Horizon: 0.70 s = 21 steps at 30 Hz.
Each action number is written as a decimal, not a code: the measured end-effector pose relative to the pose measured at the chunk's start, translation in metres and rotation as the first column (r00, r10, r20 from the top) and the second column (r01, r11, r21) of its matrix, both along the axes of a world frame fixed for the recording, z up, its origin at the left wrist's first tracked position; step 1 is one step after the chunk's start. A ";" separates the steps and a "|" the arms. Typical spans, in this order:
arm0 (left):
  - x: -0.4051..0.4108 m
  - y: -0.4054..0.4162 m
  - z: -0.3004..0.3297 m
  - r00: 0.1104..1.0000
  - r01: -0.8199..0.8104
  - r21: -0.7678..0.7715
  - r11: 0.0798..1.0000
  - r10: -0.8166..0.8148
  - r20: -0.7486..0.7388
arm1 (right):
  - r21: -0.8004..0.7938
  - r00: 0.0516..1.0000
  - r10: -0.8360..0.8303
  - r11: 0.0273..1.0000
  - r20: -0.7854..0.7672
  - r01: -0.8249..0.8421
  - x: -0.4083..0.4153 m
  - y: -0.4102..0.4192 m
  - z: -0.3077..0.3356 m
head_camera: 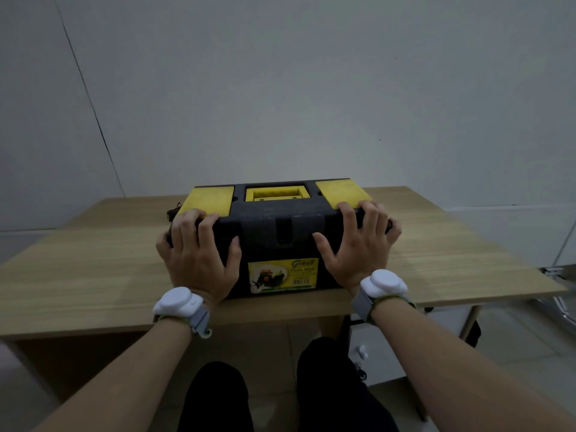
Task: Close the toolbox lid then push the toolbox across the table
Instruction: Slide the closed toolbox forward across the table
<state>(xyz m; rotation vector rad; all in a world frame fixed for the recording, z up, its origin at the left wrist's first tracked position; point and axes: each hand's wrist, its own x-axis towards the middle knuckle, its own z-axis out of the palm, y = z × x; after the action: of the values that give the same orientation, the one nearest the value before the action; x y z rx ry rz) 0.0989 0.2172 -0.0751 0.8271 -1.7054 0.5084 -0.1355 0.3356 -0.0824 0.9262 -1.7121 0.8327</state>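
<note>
Both forearms reach forward from the bottom of the view, each with a white wrist device [178, 301] strapped on. The left hand [199, 254] lies flat against the near left corner of the toolbox [274, 226], fingers spread and curling up over the lid's [268, 210] front edge, thumb pointing inward along the front face. The right hand [355, 247] mirrors it on the near right corner, 4 fingers splayed over the top edge, thumb angled toward the centre latch [283, 230]. Neither hand is clenched; both press open-palmed on the box without gripping around it.

The lid sits down on the black body, its 2 yellow panels up. The toolbox stands between the hands, near the table's [93, 269] front edge. Beyond the fingertips bare tabletop runs to the far edge by the wall [280, 88], and more lies open outside each hand.
</note>
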 end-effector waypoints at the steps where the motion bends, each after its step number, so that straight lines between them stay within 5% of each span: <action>1: 0.000 -0.002 0.000 1.000 -0.002 0.000 1.000 0.002 0.005 | 0.005 1.000 0.001 1.000 0.003 -0.001 0.001 -0.001 0.001; 21: -0.007 -0.025 -0.001 0.999 -0.032 0.009 0.999 0.031 0.042 | 0.037 1.000 -0.024 0.999 0.016 0.024 -0.001 -0.013 0.005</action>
<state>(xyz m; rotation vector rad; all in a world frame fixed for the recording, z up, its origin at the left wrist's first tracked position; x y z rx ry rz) 0.0918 0.1921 -0.0765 0.8564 -1.7365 0.5427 -0.1363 0.3224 -0.0774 0.9239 -1.7542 0.7973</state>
